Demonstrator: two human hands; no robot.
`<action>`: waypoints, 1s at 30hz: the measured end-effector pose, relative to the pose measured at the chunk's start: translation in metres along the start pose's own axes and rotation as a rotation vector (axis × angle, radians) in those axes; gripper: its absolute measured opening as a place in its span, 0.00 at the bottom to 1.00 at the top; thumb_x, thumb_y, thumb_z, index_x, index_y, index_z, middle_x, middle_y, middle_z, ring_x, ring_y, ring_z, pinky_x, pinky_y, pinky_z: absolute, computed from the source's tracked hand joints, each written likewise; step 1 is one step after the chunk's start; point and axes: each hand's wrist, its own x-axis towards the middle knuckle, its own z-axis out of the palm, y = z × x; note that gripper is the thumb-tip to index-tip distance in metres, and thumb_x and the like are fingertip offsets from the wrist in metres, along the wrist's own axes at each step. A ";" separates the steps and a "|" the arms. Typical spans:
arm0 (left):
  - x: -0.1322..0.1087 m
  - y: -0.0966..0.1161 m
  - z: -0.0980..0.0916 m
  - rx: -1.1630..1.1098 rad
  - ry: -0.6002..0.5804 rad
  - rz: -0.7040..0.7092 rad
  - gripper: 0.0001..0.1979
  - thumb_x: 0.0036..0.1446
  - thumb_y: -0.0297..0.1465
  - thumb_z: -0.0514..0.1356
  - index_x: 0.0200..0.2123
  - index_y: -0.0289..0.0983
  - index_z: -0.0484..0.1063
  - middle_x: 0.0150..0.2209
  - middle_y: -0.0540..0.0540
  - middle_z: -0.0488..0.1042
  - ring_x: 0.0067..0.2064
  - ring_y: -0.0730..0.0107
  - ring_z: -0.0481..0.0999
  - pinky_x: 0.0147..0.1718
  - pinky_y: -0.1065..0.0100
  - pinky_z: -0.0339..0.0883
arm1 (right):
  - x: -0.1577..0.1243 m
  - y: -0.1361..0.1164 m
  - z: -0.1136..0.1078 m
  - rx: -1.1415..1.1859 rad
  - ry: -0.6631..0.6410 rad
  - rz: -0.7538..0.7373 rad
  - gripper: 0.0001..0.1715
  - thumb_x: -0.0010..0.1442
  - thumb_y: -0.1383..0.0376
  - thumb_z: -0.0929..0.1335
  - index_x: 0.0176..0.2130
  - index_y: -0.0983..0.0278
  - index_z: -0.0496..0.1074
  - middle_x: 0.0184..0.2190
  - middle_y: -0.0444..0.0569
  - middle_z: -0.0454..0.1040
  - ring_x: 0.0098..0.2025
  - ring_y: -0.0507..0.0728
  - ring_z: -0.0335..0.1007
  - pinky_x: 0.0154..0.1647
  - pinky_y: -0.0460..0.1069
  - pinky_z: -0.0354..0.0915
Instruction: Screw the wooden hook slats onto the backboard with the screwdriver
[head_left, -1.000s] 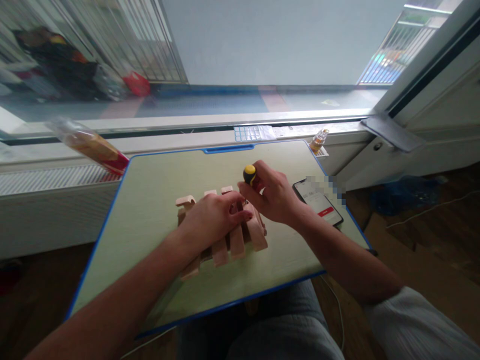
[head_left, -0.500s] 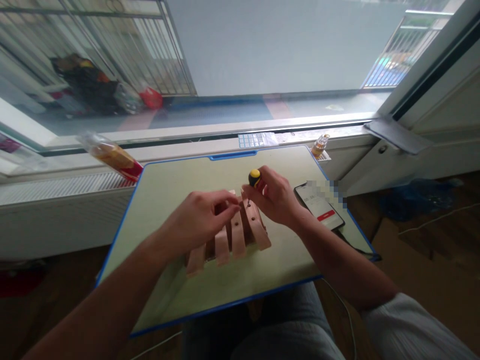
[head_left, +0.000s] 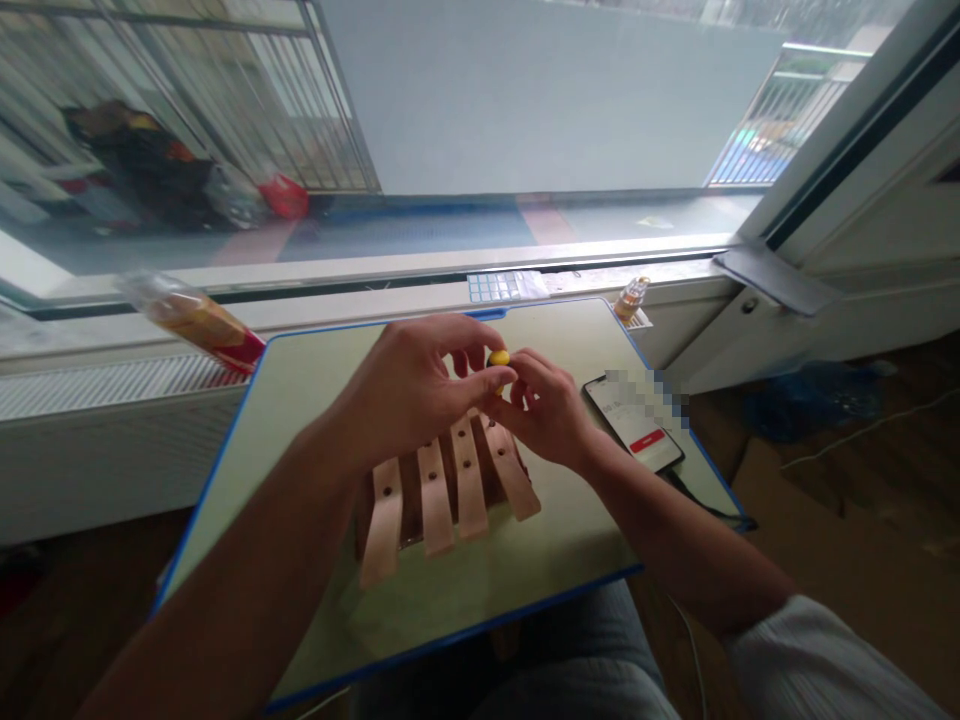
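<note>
A screwdriver (head_left: pixel 498 358) with a yellow and black handle stands over a wooden piece with several curved slats (head_left: pixel 466 490). Around the handle's top close the thumb and forefinger of my left hand (head_left: pixel 420 375). My right hand (head_left: pixel 547 405) grips the same handle lower down, from the right side. The tip is hidden behind my fingers, above the rightmost slat. Dark round holes show along the slats, and their near ends bend down towards the board.
The pale folding table (head_left: pixel 315 640) has a blue rim. A phone (head_left: pixel 634 425) lies at its right side. Beyond the table are a bottle (head_left: pixel 202 325) at left, a small bottle (head_left: pixel 630 298) at right, and a blister pack (head_left: pixel 504 287) on the windowsill.
My left hand has risen from the slats to the screwdriver's handle and closed on it. My right hand stays at the screwdriver. More of the slats shows, and the view has shifted slightly.
</note>
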 end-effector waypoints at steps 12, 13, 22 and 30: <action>0.002 -0.007 -0.015 -0.003 -0.087 -0.002 0.12 0.65 0.34 0.64 0.48 0.43 0.85 0.45 0.46 0.85 0.41 0.65 0.82 0.38 0.66 0.74 | 0.000 0.003 -0.003 0.242 -0.145 0.098 0.10 0.68 0.65 0.75 0.50 0.62 0.79 0.42 0.47 0.80 0.29 0.47 0.69 0.27 0.44 0.67; 0.002 -0.008 -0.016 -0.010 -0.094 0.004 0.12 0.65 0.34 0.64 0.48 0.43 0.85 0.45 0.47 0.85 0.41 0.65 0.82 0.38 0.66 0.74 | 0.000 0.003 -0.002 0.249 -0.142 0.094 0.09 0.68 0.65 0.75 0.48 0.62 0.79 0.43 0.48 0.80 0.29 0.47 0.69 0.28 0.44 0.67; 0.003 -0.013 -0.009 -0.041 0.031 -0.044 0.08 0.58 0.37 0.72 0.35 0.40 0.79 0.35 0.49 0.82 0.37 0.68 0.78 0.34 0.65 0.70 | -0.002 0.006 0.003 0.250 -0.094 0.156 0.10 0.64 0.63 0.78 0.43 0.62 0.77 0.45 0.47 0.75 0.31 0.47 0.71 0.27 0.43 0.68; 0.002 -0.007 -0.012 -0.036 -0.009 -0.010 0.05 0.60 0.32 0.68 0.40 0.42 0.84 0.38 0.49 0.84 0.38 0.67 0.80 0.36 0.65 0.72 | -0.002 0.004 -0.006 0.318 -0.120 0.157 0.15 0.65 0.62 0.78 0.51 0.61 0.80 0.51 0.51 0.75 0.34 0.48 0.73 0.27 0.44 0.68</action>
